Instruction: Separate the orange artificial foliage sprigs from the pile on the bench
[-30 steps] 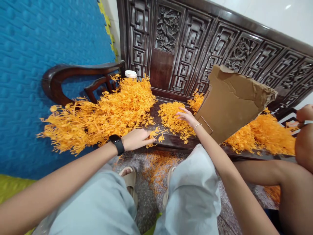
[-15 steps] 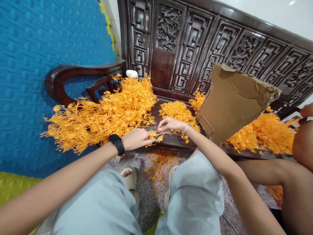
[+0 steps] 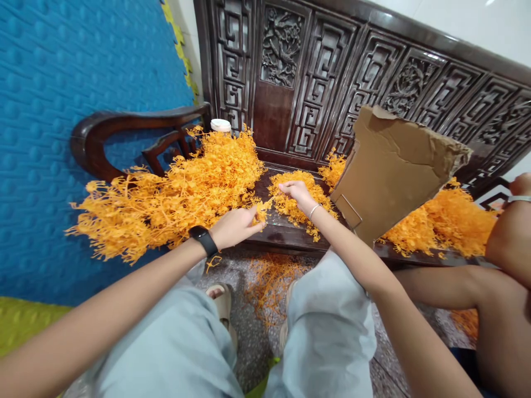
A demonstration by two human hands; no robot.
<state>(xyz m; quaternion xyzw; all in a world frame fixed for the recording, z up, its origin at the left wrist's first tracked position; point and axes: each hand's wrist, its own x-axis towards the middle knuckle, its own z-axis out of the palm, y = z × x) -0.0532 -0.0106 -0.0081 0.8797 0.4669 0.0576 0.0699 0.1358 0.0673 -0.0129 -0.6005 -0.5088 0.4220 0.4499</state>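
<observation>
My left hand (image 3: 234, 226) reaches in over the bench edge, fingers closed around a small orange plastic sprig (image 3: 263, 210). Just right of it and higher, my right hand (image 3: 297, 194) is pinched closed near the sprig's upper end; what its fingertips grip is too small to make out. Behind my right hand lies a low heap of orange plastic pieces (image 3: 296, 213). A much larger pile of orange branching sprigs (image 3: 178, 199) spreads left of my left hand. Below my left wrist a loose orange bit (image 3: 213, 263) shows above the floor.
A cardboard sheet (image 3: 402, 171) leans on the dark wooden bench (image 3: 269, 235), with more orange pieces (image 3: 460, 221) behind it. A white-lidded container (image 3: 220, 125) stands by the armrest (image 3: 97, 124). Orange scraps (image 3: 271, 282) litter the floor. Another person's leg (image 3: 452, 287) is at right.
My right hand has moved up and away from my left hand, over the low heap. My left hand has risen slightly with the sprig. A loose orange bit now shows lower, below the left wrist.
</observation>
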